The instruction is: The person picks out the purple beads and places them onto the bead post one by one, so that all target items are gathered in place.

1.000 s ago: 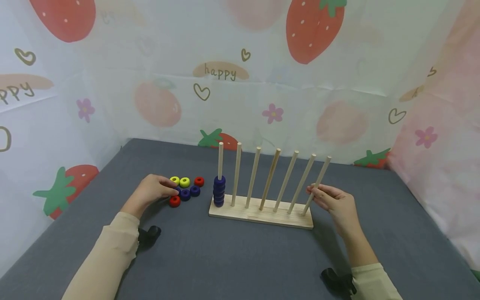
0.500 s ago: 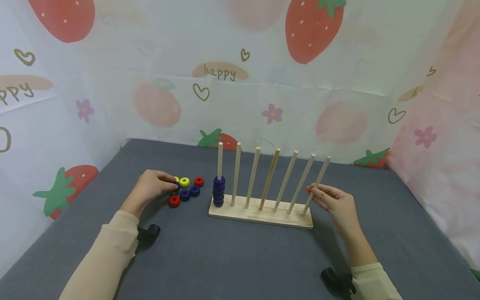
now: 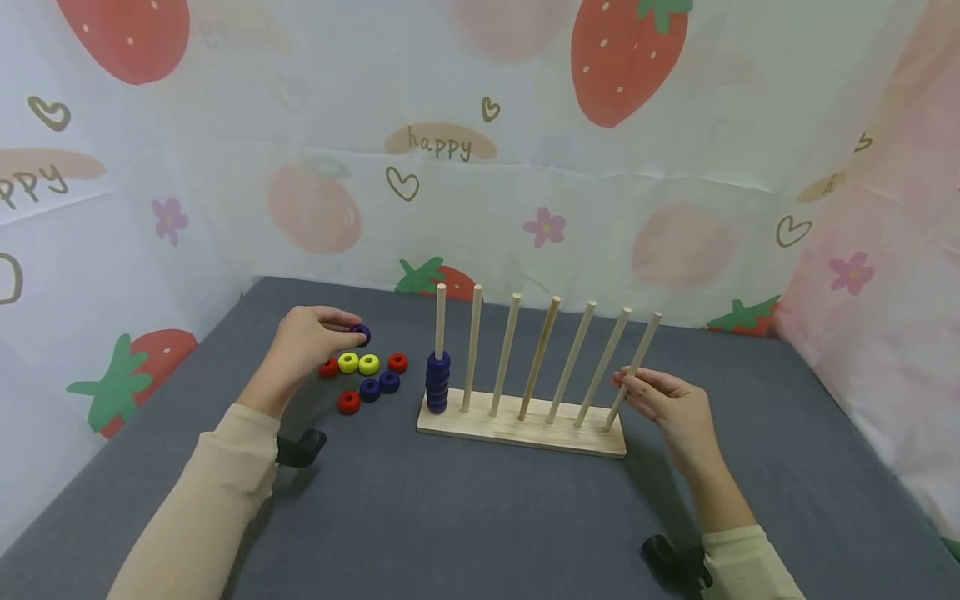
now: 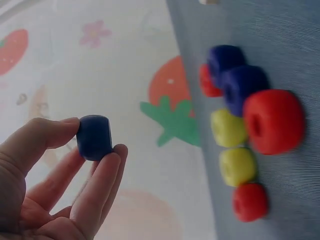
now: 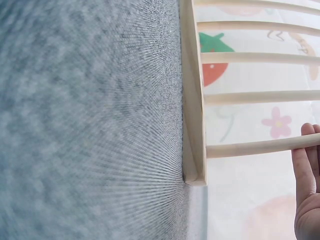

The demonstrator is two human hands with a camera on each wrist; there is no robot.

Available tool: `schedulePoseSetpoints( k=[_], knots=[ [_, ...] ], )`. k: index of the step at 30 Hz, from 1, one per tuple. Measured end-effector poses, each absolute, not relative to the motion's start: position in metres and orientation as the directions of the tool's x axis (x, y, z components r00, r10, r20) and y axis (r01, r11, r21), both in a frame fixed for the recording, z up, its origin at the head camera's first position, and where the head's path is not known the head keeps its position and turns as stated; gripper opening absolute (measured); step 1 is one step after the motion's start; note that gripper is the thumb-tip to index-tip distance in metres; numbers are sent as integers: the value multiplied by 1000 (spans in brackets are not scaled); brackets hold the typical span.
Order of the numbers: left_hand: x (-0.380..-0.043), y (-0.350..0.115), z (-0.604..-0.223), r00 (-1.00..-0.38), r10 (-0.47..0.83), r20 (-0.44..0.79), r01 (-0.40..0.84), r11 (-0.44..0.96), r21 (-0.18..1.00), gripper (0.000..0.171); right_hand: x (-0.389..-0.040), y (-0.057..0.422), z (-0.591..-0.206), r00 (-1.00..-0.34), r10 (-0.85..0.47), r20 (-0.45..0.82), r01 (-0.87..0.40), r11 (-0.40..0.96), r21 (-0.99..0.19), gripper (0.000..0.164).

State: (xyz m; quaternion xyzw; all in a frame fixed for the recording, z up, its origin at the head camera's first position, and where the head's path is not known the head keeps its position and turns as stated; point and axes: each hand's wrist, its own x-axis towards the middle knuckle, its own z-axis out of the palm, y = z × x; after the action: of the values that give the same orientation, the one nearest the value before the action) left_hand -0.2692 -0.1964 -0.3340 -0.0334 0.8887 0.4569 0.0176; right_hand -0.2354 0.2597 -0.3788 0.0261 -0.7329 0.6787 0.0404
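Between the thumb and fingertips of my left hand [image 3: 306,343] a dark blue bead [image 4: 94,138] is pinched, raised above the loose beads. Below it on the table lie two yellow beads [image 3: 368,364], two blue beads [image 3: 370,389] and three red beads [image 3: 348,402]. To their right stands a wooden peg rack [image 3: 480,426] with a row of several upright pegs. A stack of blue beads [image 3: 438,383] sits low on its leftmost peg; the other pegs are bare. My right hand [image 3: 678,414] holds the rightmost peg [image 3: 647,340] with thumb and fingers.
The rack stands on a dark grey tabletop [image 3: 465,517]. A white cloth backdrop [image 3: 480,217] printed with strawberries rises behind the table and along both sides. Black wrist mounts [image 3: 302,448] sit at both sleeves.
My left hand has picked the blue bead out of the group and lifted it up and away, uncovering a red bead on the left. The right hand and rack have stayed still.
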Motion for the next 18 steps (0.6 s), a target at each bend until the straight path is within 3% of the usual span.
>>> schedulePoseSetpoints(
  k=[3,11,18],
  knots=[
    [-268,-193,-324,-999,-33,-26,-40,588,808,37,-236,260,-379,-995,15,99,-97,73,-993,50],
    [-266,-185,-304,-1000,-10,15,6,582,813,38,-235,259,-379,-995,26,93,-92,52,-994,40],
    [-262,-177,-291,-998,11,69,64,550,833,42,-235,259,-378,-995,20,93,-92,59,-994,42]
  ],
)
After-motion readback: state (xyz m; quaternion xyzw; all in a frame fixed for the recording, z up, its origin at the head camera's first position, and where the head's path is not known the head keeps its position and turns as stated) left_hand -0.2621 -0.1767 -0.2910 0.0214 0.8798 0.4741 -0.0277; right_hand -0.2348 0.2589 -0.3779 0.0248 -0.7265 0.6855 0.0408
